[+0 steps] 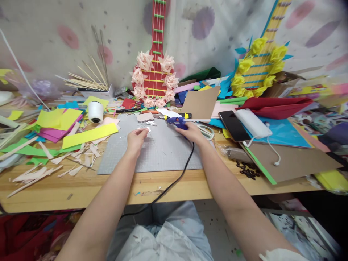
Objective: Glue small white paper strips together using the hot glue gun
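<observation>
My right hand (191,133) is wrapped round a blue hot glue gun (177,122), whose nozzle points left over the grey cutting mat (163,159). A glue stick (200,120) juts from its back, and a black cord (179,177) runs down off the table. At the mat's left part, my left hand (136,140) pinches a small white piece (148,129) between thumb and fingertips; its kind is too small to make out. Just beyond lie tiny white bits (153,123) and a small beige block (145,117).
Paper scraps (87,156) and a yellow strip (89,136) crowd the left, near a white spool (95,111). Behind stand a red paper guitar (154,78) and a yellow one (255,72). A phone (233,126), a white power bank (252,123) and cardboard (293,159) lie right.
</observation>
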A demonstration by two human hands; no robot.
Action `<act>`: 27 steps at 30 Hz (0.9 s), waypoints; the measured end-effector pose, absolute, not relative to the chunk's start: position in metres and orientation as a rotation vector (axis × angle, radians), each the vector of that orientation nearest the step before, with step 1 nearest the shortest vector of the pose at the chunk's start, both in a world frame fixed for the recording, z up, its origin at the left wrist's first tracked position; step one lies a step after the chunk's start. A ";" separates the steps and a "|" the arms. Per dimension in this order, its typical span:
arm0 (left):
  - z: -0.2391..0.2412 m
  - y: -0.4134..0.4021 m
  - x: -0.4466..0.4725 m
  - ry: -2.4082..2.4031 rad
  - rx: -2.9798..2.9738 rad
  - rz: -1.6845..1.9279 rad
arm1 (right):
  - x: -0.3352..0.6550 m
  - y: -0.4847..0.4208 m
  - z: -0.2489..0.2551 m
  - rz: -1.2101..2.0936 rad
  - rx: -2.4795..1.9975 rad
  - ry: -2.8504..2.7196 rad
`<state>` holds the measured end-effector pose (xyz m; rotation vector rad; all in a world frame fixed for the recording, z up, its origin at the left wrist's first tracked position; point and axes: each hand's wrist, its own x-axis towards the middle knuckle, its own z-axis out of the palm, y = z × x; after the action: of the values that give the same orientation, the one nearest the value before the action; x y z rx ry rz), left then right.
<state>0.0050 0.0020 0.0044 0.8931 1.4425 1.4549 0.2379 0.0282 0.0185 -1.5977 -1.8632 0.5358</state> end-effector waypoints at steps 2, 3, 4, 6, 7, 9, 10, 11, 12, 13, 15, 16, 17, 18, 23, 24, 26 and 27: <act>0.004 0.002 0.005 1.445 0.916 1.440 | 0.231 0.027 0.013 0.586 -1.596 -1.732; 0.004 0.002 0.004 1.450 0.925 1.430 | 0.228 0.025 0.013 0.648 -1.567 -1.667; 0.005 0.002 0.004 1.455 0.935 1.421 | 0.227 0.022 0.014 0.736 -1.507 -1.615; 0.007 0.000 0.005 1.462 0.965 1.409 | 0.225 0.013 0.019 0.942 -1.352 -1.562; 0.008 0.000 0.005 1.464 0.981 1.404 | 0.224 0.008 0.021 1.032 -1.290 -1.568; 0.009 -0.002 0.006 1.471 1.007 1.397 | 0.220 -0.001 0.027 1.126 -1.276 -1.632; 0.009 -0.002 0.007 1.477 1.013 1.393 | 0.218 -0.005 0.029 1.135 -1.314 -1.669; 0.009 -0.003 0.007 1.482 1.015 1.389 | 0.216 -0.007 0.030 1.127 -1.362 -1.698; 0.009 -0.003 0.007 1.486 1.016 1.386 | 0.214 -0.009 0.031 1.112 -1.402 -1.719; 0.009 -0.003 0.007 1.488 1.019 1.383 | 0.212 -0.010 0.032 1.096 -1.431 -1.730; 0.008 -0.003 0.007 1.487 1.025 1.381 | 0.210 -0.011 0.032 1.073 -1.456 -1.750; 0.008 -0.002 0.007 1.486 1.028 1.382 | 0.210 -0.010 0.032 1.062 -1.457 -1.761; 0.007 -0.002 0.007 1.484 1.031 1.383 | 0.210 -0.010 0.032 1.048 -1.451 -1.773; 0.007 -0.002 0.006 1.482 1.032 1.386 | 0.210 -0.010 0.031 1.033 -1.440 -1.787; 0.007 -0.002 0.006 1.483 1.019 1.393 | 0.211 -0.009 0.029 0.957 -1.412 -1.840; 0.007 -0.002 0.006 1.484 1.018 1.393 | 0.210 -0.009 0.029 0.949 -1.414 -1.844; 0.007 -0.002 0.006 1.480 1.019 1.392 | 0.210 -0.009 0.028 0.935 -1.417 -1.849; 0.007 -0.001 0.006 1.477 1.023 1.393 | 0.210 -0.008 0.027 0.930 -1.417 -1.849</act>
<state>0.0063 -0.0015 0.0068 1.0228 1.4772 1.3927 0.2100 -0.0083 0.0274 -1.4170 -1.8486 0.9299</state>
